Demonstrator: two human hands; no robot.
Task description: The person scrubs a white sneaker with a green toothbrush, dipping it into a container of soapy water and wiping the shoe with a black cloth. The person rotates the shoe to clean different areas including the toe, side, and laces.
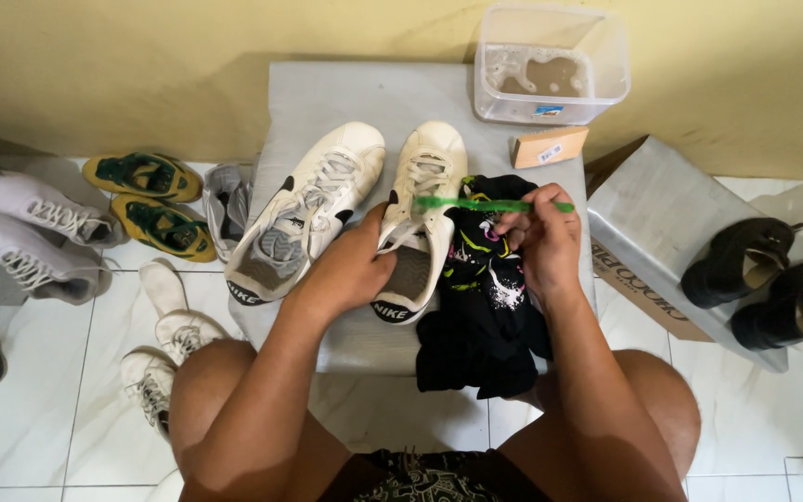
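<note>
**On the grey stool: white sneaker held, green toothbrush over it**

On the grey stool (327, 93) set against the far wall, a pair of white sneakers lies side by side. The left hand (350, 270) is clamped on the right-hand sneaker (420, 218), fingers wrapped over its near side by the heel opening. The other sneaker (304, 209) lies untouched just to the left, tilted toward the far right.

The right hand (543, 244) is closed around the handle of a green toothbrush (485, 204), held level, its head over the laces of the gripped sneaker. Under this hand a black cloth (480, 316) with coloured print lies on the stool's right part and hangs over the near edge.

At the far right corner of the stool stands a clear plastic tub (550, 65) holding cloudy water, with a tan block (550, 147) just near of it. Right of the stool, a pair of black shoes (769, 274) rests on a low box (662, 223). On the tiled floor to the left lie yellow-and-green shoes (151, 200) and white shoes (34, 232).
</note>
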